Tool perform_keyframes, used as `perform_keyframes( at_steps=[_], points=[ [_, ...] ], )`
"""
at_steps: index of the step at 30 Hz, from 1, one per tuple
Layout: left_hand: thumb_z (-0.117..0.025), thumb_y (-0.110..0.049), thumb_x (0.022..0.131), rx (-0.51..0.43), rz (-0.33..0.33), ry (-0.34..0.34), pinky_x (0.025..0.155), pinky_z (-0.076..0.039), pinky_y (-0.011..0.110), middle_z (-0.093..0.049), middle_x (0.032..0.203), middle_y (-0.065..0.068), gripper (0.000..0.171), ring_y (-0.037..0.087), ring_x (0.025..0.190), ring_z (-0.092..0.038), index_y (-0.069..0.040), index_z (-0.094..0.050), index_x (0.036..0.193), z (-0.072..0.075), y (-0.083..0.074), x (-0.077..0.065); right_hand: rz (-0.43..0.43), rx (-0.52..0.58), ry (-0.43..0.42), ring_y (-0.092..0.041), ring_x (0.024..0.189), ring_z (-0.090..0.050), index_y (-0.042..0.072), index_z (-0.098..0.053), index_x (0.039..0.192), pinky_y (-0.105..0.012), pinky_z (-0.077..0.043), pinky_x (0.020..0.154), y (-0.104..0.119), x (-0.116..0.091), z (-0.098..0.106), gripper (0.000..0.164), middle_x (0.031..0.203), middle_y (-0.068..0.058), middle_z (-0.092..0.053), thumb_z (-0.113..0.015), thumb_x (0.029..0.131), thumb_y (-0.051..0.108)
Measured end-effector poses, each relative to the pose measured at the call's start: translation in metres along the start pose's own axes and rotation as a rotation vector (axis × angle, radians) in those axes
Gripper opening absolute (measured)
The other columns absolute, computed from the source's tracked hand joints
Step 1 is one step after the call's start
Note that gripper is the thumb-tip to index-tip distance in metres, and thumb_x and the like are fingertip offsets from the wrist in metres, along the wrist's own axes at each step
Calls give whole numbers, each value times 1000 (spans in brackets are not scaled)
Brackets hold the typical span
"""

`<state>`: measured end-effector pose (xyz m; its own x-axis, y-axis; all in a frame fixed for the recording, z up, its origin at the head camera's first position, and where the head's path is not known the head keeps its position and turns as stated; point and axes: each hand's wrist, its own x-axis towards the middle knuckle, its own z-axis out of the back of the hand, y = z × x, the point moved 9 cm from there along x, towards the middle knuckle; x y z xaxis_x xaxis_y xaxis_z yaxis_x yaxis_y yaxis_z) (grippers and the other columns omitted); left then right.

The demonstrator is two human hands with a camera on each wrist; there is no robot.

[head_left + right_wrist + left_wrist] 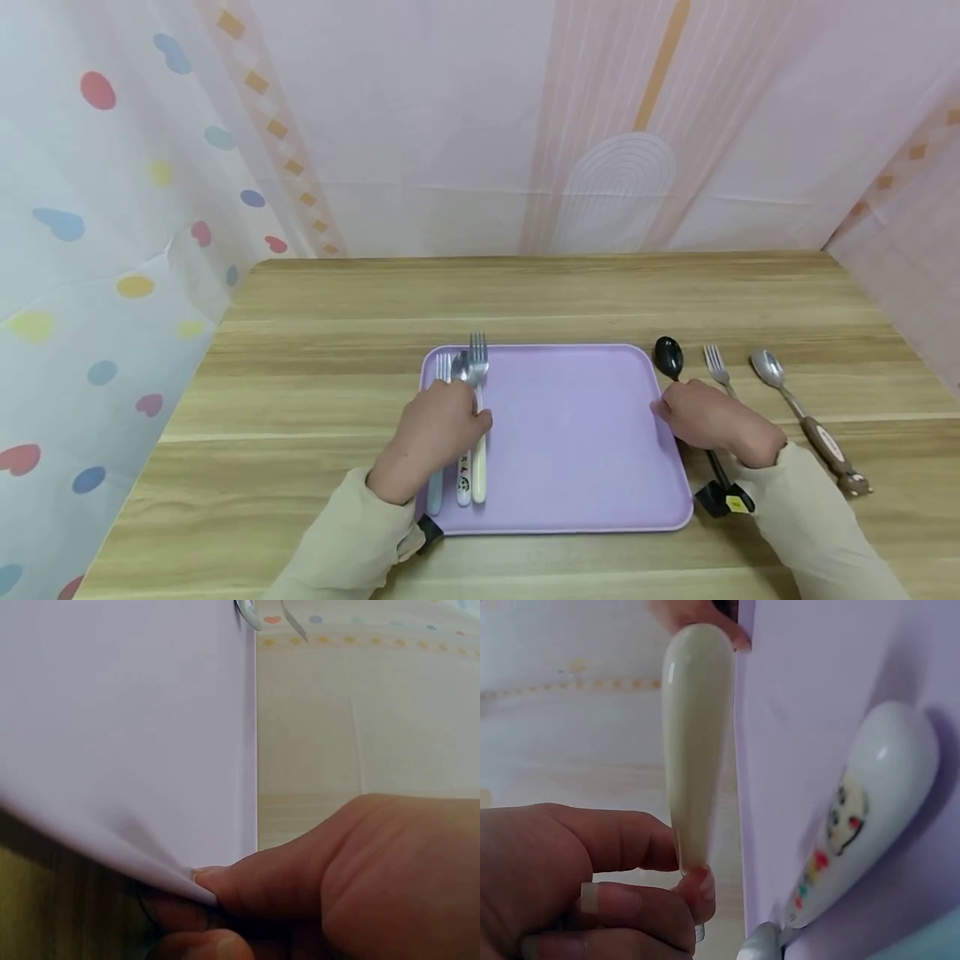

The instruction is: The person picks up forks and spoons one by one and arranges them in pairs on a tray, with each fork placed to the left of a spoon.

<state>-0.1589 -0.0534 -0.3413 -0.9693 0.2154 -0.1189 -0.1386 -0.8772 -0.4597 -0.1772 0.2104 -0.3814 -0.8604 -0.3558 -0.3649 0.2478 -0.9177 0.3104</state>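
My left hand (442, 423) pinches a fork (479, 479) with a cream handle, over the left part of a lilac tray (573, 442). In the left wrist view the fork's handle (699, 742) stands up from thumb and fingers. Beside it on the tray lie a spoon (463, 483) with a white cartoon-print handle and a fork (435, 492) with a pale blue handle, both partly hidden by the hand. On the other side, my right hand (701, 415) grips the tray's right edge, thumb (225, 885) on top and fingers beneath.
To the right of the tray lie a black spoon (668, 358), a small fork (716, 363) partly under the right hand, and a spoon (823, 442) with a brown animal-ended handle. A wooden table (322, 333) carries everything, with a patterned curtain (435, 125) behind.
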Motion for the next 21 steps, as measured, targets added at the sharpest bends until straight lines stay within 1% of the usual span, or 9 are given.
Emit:
perform_keyframes(
  at_steps=[4,7,11,16,21],
  points=[
    [-57,-19,82,20,1,-2,32,-23,20,-28,41,-8,43,6,36,-33,-16,-35,46,-5,0,0,8,1,-3,-16,59,-45,7,-56,73,-30,-39,54,2,1,0,27,60,-3,-47,-42,95,16],
    [-57,-19,82,38,-14,-7,32,-26,21,-28,40,-8,44,8,36,-36,-16,-35,45,-8,-3,1,9,-1,-6,-17,60,-45,7,-57,74,-30,-39,55,4,1,0,27,61,-3,-47,-43,95,16],
    [-57,-19,81,69,-29,11,34,-30,25,-32,44,-5,39,11,39,-39,-15,-40,47,-14,-10,5,-2,0,-4,-17,59,-45,6,-57,75,-30,-39,54,4,1,-1,27,62,-3,-47,-42,95,16],
    [-59,-20,81,108,-33,24,35,-30,26,-35,46,-4,36,13,41,-40,-14,-42,50,-24,-19,8,-17,-8,1,-17,60,-45,6,-57,74,-30,-39,54,1,0,-1,27,62,-4,-48,-42,95,16],
    [-59,-20,80,132,-36,18,35,-30,27,-36,47,-3,37,14,41,-40,-15,-41,49,-29,-23,10,-19,-6,-3,-17,58,-45,7,-56,73,-29,-39,53,-2,0,0,28,61,-3,-47,-42,95,15]
  ],
)
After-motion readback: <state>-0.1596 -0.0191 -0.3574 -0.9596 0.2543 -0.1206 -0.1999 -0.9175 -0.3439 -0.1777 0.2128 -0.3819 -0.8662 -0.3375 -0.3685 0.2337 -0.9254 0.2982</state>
